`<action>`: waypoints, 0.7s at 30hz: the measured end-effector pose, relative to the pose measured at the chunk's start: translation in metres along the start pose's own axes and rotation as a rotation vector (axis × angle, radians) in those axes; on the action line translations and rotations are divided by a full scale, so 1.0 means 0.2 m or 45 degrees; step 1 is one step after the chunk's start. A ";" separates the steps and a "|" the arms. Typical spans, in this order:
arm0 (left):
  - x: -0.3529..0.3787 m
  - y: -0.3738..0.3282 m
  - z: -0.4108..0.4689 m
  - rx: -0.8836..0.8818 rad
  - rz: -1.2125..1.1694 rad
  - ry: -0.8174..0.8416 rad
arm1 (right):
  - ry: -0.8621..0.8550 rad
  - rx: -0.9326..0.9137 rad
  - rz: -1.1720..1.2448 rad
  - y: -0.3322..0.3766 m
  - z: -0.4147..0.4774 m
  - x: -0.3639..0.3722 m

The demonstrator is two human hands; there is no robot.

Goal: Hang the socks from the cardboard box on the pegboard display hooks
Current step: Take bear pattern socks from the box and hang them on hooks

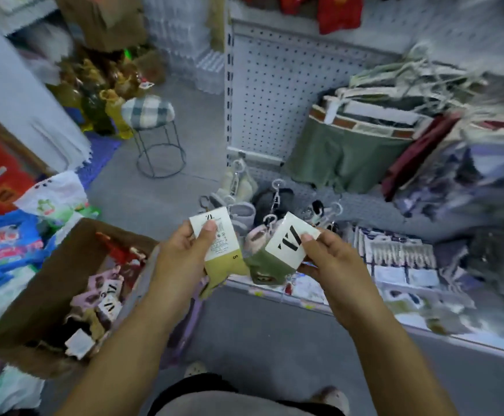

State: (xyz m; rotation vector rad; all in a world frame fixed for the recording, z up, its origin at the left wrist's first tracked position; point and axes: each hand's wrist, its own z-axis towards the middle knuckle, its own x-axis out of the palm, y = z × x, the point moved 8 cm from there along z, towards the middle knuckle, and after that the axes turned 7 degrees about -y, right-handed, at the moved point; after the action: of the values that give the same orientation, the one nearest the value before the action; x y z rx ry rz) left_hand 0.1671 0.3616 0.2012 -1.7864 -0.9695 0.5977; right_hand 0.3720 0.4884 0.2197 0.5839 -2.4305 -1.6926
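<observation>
Left hand [184, 253] pinched yellow-green sock pair [219, 250] by its card; right hand [331, 259] pinched olive sock pair [277, 253] likewise. Both held between cardboard box [35, 298] and pegboard [274, 94].

A yellow sock pair [225, 261] with a white paper band sits at centre, pinched in the left hand [181, 253]. At its 3 o'clock an olive sock pair [270, 267], banded alike, is pinched in the right hand [331, 259]. The open cardboard box [35, 295] at 8 o'clock holds more banded socks [100, 298]. The white pegboard [268, 94] stands at 12 o'clock, with hung socks [243, 183] at its foot.
</observation>
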 end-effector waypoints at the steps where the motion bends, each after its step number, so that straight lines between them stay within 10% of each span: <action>1: 0.13 0.01 -0.04 0.009 0.032 0.035 | -0.043 -0.011 0.014 -0.01 -0.01 -0.14; 21: 2.36 0.17 -1.40 -0.170 -0.202 0.823 | -0.486 -0.304 0.282 0.09 -0.31 -2.51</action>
State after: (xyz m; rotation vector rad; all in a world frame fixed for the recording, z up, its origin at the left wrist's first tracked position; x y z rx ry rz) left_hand 0.6548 0.5988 0.2955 -1.8210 -0.6944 -0.1539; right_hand 0.8483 0.6297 0.3187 -0.0445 -2.3528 -2.1055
